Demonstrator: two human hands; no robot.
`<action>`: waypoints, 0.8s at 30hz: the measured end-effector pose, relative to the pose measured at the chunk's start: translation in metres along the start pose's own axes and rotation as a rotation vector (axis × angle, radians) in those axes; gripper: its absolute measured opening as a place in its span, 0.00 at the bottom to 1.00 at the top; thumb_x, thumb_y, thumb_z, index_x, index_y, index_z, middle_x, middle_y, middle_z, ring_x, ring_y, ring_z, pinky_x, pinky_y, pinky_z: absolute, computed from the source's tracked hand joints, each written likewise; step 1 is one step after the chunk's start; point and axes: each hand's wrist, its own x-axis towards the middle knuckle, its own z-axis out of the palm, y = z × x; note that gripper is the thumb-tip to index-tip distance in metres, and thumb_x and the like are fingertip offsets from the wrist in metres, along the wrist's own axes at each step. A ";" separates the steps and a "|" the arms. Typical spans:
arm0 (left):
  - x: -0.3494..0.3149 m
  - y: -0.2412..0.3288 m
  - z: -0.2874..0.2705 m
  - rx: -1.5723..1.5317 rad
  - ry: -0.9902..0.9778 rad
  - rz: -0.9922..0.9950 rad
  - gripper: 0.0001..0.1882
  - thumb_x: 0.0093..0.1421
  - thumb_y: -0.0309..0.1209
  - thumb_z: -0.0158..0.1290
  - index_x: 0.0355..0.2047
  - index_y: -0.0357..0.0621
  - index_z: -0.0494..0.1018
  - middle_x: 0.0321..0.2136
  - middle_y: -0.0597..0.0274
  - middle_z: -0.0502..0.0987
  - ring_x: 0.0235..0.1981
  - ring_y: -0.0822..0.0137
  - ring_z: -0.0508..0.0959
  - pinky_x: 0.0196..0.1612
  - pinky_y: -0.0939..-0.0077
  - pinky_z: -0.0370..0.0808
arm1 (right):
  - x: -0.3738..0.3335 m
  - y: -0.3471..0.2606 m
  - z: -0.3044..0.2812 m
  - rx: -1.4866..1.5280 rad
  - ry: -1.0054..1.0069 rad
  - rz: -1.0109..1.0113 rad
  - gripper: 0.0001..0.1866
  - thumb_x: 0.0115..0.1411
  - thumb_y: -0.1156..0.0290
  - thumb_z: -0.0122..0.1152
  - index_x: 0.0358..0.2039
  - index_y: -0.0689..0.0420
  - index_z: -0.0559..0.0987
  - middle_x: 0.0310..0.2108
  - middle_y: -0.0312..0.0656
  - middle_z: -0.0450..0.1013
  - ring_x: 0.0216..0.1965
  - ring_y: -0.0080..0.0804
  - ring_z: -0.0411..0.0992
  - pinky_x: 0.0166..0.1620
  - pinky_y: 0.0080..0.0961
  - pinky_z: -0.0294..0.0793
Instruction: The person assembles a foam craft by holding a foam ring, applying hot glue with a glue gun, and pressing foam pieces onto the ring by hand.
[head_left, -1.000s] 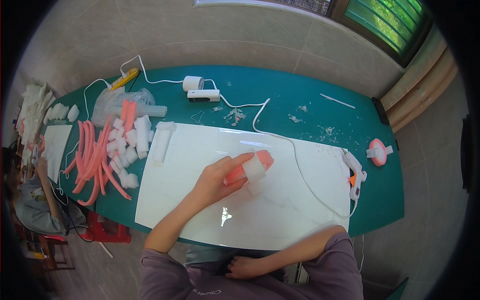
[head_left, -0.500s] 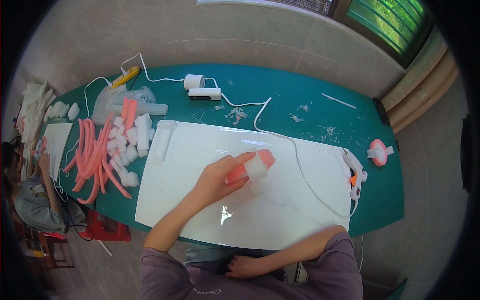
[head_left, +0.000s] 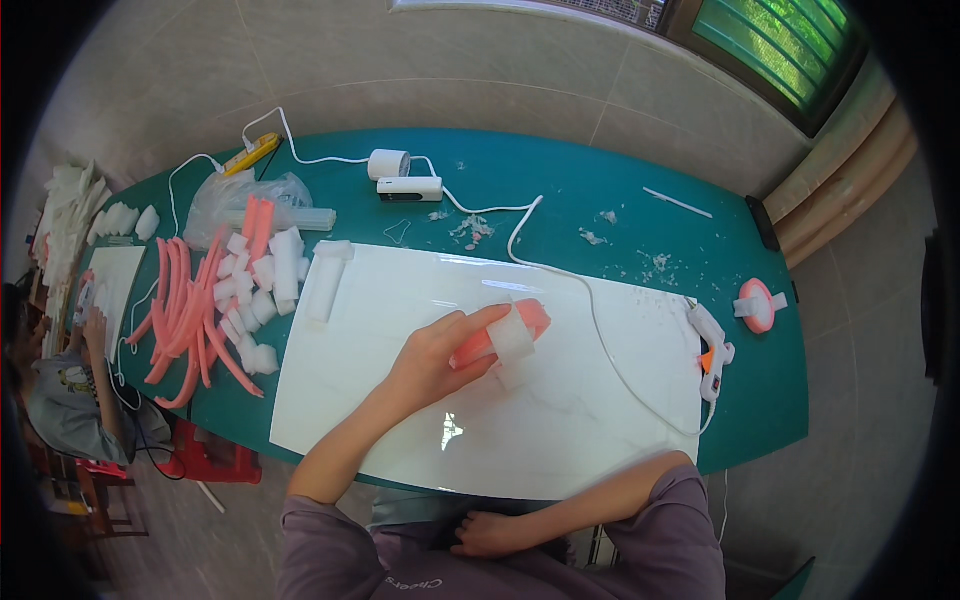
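Note:
Above the white board (head_left: 380,440), my left hand (head_left: 440,350) is closed around a pink foam piece (head_left: 474,348) with a wide white foam band (head_left: 512,338) wrapped across it. Thumb and fingers press it from both sides, and the band's far end hangs down toward the board. My right hand (head_left: 487,535) rests in my lap below the table edge, its fingers loosely apart and nothing visible in them. To the right, on the board's edge, lies a white glue gun (head_left: 710,350) with an orange trigger. Beyond it sits a pink foam ring with white strips (head_left: 761,305).
Pink foam strips (head_left: 185,320) and cut white foam pieces (head_left: 255,310) are piled at left, near a plastic bag (head_left: 230,205). A white cable (head_left: 600,330) crosses the board. Foam scraps (head_left: 475,230) litter the green table. Another person's hand (head_left: 95,335) works far left.
Both my hands and the foam piece stay where they were. At the far left, the other person's hand and arm have shifted slightly.

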 end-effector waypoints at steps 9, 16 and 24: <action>0.001 -0.002 0.001 -0.009 0.054 0.059 0.30 0.41 0.26 0.58 0.47 0.53 0.64 0.24 0.60 0.69 0.24 0.62 0.71 0.27 0.74 0.70 | -0.001 0.000 -0.002 -0.002 -0.005 -0.007 0.10 0.51 0.67 0.43 0.34 0.54 0.69 0.27 0.43 0.68 0.31 0.36 0.69 0.37 0.32 0.66; 0.000 -0.003 0.002 -0.008 0.041 0.045 0.30 0.41 0.25 0.57 0.48 0.53 0.64 0.23 0.60 0.69 0.24 0.62 0.71 0.28 0.74 0.70 | -0.001 0.000 -0.002 -0.002 -0.030 0.002 0.11 0.52 0.67 0.43 0.36 0.54 0.69 0.28 0.44 0.68 0.32 0.37 0.69 0.38 0.32 0.66; -0.001 0.000 -0.001 0.003 -0.044 -0.049 0.31 0.39 0.22 0.59 0.46 0.48 0.63 0.37 0.53 0.72 0.36 0.57 0.73 0.38 0.73 0.71 | 0.000 0.000 -0.002 -0.003 -0.040 0.002 0.11 0.52 0.67 0.42 0.36 0.54 0.69 0.28 0.44 0.68 0.32 0.37 0.69 0.38 0.32 0.66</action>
